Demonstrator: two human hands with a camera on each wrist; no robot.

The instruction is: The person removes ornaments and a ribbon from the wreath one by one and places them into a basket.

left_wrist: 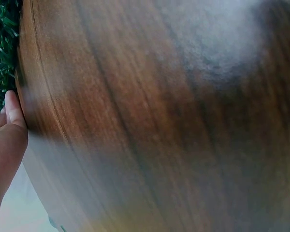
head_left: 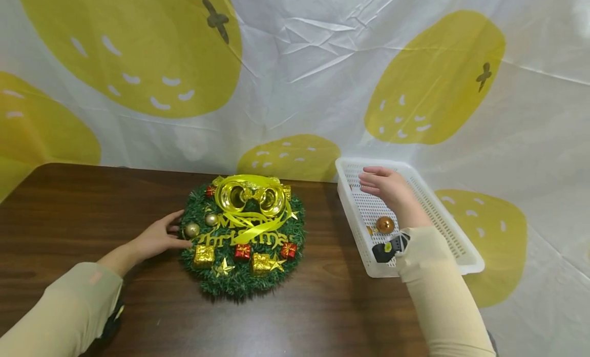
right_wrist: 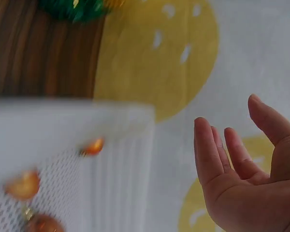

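A green tinsel wreath (head_left: 242,285) lies flat on the table, decorated with gold bells (head_left: 232,197), a yellow ribbon, "Merry Christmas" lettering, small gift boxes and stars. My left hand (head_left: 156,236) rests at the wreath's left edge, thumb and fingers spread apart against the foliage; some fingertips are hidden there. In the left wrist view, the thumb (left_wrist: 13,110) lies fairly straight along the green edge. Over the white basket (head_left: 355,239) hovers my right hand (head_left: 389,188), its fingers extended and holding nothing. Orange-gold bauble ornaments (head_left: 385,225) lie inside the basket, partly hidden by the right arm.
The dark wooden table (head_left: 152,306) runs back to a white cloth with yellow fruit prints (head_left: 295,106). The basket's raised rim (head_left: 475,267) stands at the table's right side. A black wrist strap (head_left: 387,250) is on the right arm.
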